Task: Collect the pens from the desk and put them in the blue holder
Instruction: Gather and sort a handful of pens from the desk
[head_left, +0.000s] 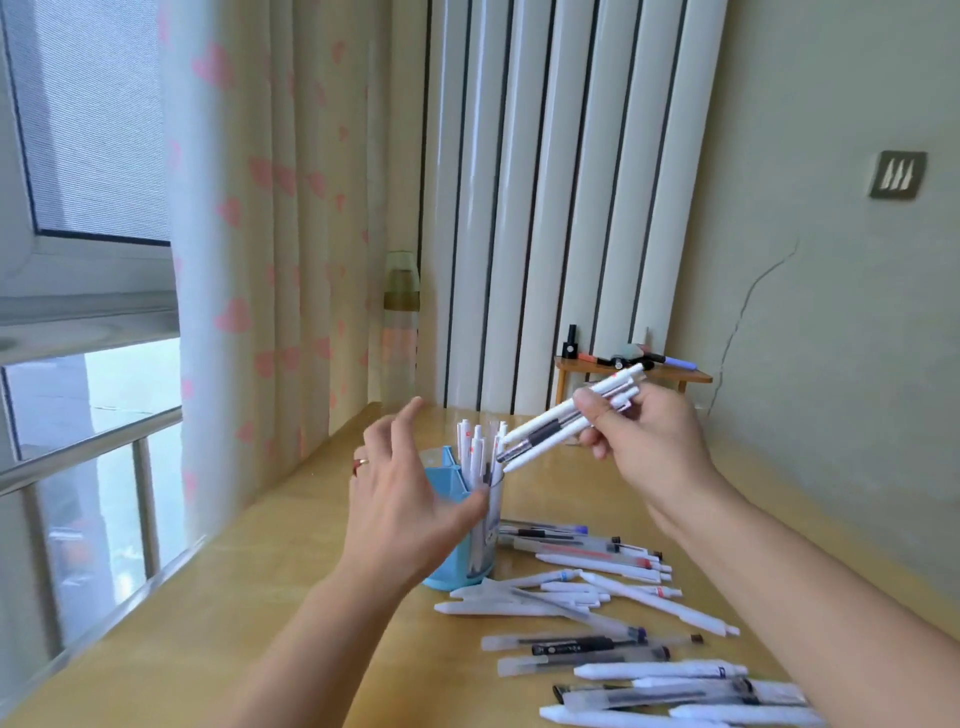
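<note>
One blue holder (451, 525). Three pens in right hand (655, 448). Roughly twenty loose pens (613, 608) right of holder; exact count unclear.

One view only, worn on the head. It looks forward and down along the counter (291, 571) toward the room's corner, window (78, 156) at left, wall (831, 312) at right. Both forearms reach in from the bottom edge, so the hands sit close. The wide lens bends straight lines near the edges.
</note>
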